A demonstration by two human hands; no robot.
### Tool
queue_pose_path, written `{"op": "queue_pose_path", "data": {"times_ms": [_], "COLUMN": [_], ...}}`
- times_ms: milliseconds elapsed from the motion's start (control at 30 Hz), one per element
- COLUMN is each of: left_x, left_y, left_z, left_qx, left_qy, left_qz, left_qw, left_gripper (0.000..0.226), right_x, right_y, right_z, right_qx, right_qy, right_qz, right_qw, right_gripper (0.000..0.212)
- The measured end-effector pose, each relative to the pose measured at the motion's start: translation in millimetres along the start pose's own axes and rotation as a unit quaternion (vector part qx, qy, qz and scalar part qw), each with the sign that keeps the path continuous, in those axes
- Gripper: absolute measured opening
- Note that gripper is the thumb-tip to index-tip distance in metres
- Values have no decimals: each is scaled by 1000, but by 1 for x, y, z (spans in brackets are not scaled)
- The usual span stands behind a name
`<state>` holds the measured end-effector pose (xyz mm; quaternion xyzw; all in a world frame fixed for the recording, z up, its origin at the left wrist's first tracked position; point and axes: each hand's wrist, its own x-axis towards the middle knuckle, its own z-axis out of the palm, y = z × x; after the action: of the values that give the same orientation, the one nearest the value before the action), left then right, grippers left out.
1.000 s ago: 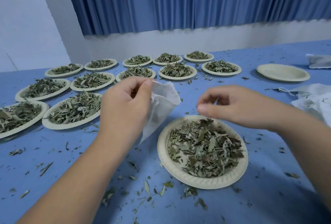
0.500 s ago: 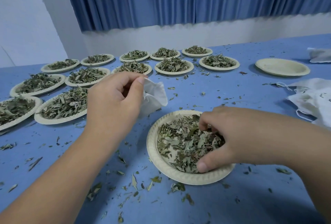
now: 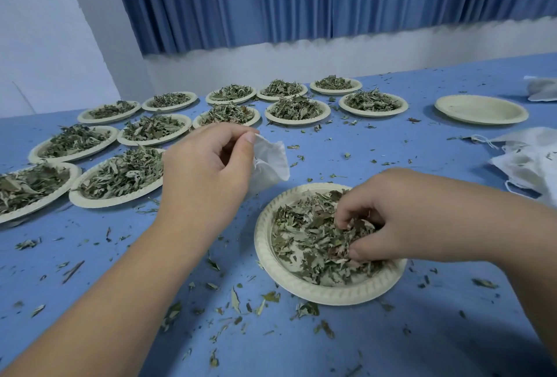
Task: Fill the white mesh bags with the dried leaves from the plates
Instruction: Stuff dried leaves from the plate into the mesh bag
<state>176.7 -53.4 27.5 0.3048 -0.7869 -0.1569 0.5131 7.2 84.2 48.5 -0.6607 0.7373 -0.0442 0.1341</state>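
Right hand [image 3: 401, 220] is down in the paper plate [image 3: 301, 286], fingertips [image 3: 346, 216] curled into the dried leaves [image 3: 304, 238] and the thumb closing from the near side: a clamped pinch on a small clump. Left hand [image 3: 208, 177] is up beyond the plate's far-left rim, its thumb and fingers pinching the mouth of a white mesh bag [image 3: 269, 162], which hangs to the right of that thumb, above the blue tablecloth [image 3: 391, 331]. How wide the mouth gapes can't be read from here.

This looks like the scoop stage. To do it well, I'd rake the fingers toward the thumb and take a compact clump, because these leaves look brittle and light, and plenty already litter the cloth around the plate. Bringing the bag's mouth closer to the plate would shorten the carry. The left fingers would do well to spread the rim wide before the drop.

Full plates [image 3: 120, 177] wait beyond the left knuckles, with spare bags [image 3: 524, 162] out past the right wrist.
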Motion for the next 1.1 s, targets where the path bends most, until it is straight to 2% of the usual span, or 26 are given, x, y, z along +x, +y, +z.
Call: {"op": "queue_pose_path", "data": {"times_ms": [167, 367, 600, 700, 833, 1000, 1100], "left_x": [0, -3, -7, -10, -12, -16, -18], "left_y": [2, 6, 11, 13, 13, 16, 18], "left_z": [-1, 2, 6, 9, 13, 15, 17], "left_qx": [4, 19, 11, 1, -23, -64, -81], "left_qy": [4, -13, -96, -130, -156, -177, -180], "left_qz": [5, 44, 45, 26, -11, -43, -58], "left_qw": [1000, 999, 994, 991, 987, 981, 979], "left_gripper": [14, 13, 14, 15, 15, 15, 16], "right_x": [-3, 1, 0, 3, 10, 16, 18], "right_y": [11, 19, 25, 21, 13, 5, 0], "right_z": [-12, -14, -18, -14, -5, 4, 10], "right_qx": [95, 227, 306, 313, 251, 224, 199], "right_qy": [25, 50, 103, 128, 166, 203, 232], "right_qz": [-18, -51, -66, -58, -36, -19, -17], "right_qw": [995, 971, 944, 939, 953, 953, 952], "right_gripper": [30, 27, 42, 36, 21, 23, 16]}}
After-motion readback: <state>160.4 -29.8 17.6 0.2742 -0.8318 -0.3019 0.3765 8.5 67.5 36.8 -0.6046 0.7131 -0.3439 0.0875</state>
